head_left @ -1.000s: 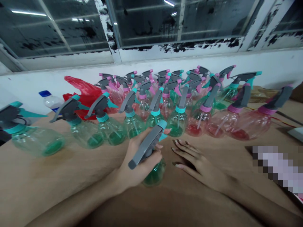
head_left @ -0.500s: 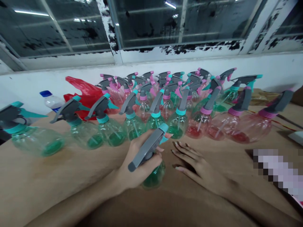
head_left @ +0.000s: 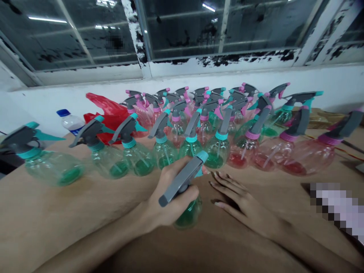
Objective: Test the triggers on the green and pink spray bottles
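Note:
My left hand (head_left: 173, 201) is wrapped around the neck of a green spray bottle (head_left: 189, 216) at the near middle of the table. The bottle's grey trigger head with a teal nozzle points away and to the right. Its collar is hidden by my fingers. Beside it, my right hand (head_left: 241, 201) lies palm down on the tabletop with fingers spread, apart from the bottle and holding nothing. Just beyond both hands runs a front row of spray bottles, green ones such as this teal-collared bottle (head_left: 217, 151) and pink ones like this pink-collared bottle (head_left: 241, 155).
Behind the front row stand several more spray bottles. A red plastic bag (head_left: 109, 106) and a blue-capped water bottle (head_left: 71, 121) are at the back left. A pixelated object (head_left: 338, 204) lies at the right. The wall and windows (head_left: 182, 30) close off the back.
The whole view has shifted slightly, so everything sits a little further right. My left hand keeps its grip on the spray bottle, and my right hand still rests flat.

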Action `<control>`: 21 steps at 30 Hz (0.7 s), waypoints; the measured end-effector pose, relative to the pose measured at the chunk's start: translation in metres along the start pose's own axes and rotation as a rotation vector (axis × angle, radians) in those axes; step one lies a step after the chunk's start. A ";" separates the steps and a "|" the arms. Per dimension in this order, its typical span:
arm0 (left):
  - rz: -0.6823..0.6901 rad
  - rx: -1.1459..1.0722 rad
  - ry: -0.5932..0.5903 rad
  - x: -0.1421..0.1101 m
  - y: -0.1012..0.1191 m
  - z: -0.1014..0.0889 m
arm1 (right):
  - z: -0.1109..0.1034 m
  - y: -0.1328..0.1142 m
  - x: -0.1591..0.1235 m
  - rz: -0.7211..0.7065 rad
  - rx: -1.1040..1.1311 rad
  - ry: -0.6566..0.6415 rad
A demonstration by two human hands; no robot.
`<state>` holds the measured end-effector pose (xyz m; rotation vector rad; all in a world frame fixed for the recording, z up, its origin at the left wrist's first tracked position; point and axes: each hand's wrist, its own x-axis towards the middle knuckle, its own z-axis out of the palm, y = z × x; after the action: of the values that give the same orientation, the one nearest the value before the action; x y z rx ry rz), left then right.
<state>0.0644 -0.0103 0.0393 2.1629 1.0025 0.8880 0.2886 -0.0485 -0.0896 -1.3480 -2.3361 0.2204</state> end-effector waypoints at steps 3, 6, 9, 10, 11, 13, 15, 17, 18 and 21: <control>0.018 -0.017 -0.019 0.000 0.001 -0.001 | 0.002 0.002 -0.001 -0.002 -0.017 -0.011; 0.046 -0.048 -0.038 -0.001 0.002 -0.002 | 0.004 0.004 -0.001 -0.008 -0.017 -0.004; 0.060 -0.063 -0.045 -0.002 0.001 -0.002 | 0.005 0.005 -0.001 -0.020 -0.010 0.007; 0.064 -0.062 -0.042 -0.002 0.001 -0.001 | 0.005 0.005 -0.001 -0.020 -0.009 0.006; 0.068 -0.059 -0.039 -0.001 0.000 -0.001 | 0.005 0.005 -0.001 -0.019 -0.007 0.008; 0.068 -0.046 -0.030 -0.001 -0.001 -0.001 | 0.004 0.004 -0.001 -0.010 -0.001 0.012; 0.070 -0.032 -0.010 0.000 -0.001 0.000 | 0.003 0.002 -0.001 -0.003 0.000 0.018; 0.076 -0.029 0.004 -0.001 -0.002 0.001 | 0.002 0.001 -0.001 0.004 -0.010 0.015; 0.076 -0.032 0.012 -0.001 -0.002 0.002 | 0.002 0.001 -0.001 0.005 -0.014 0.011; 0.030 -0.047 0.035 -0.003 -0.003 0.004 | 0.003 0.002 -0.001 -0.006 -0.009 0.020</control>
<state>0.0648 -0.0125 0.0334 2.1344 0.9591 0.9572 0.2889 -0.0480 -0.0927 -1.3407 -2.3267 0.1942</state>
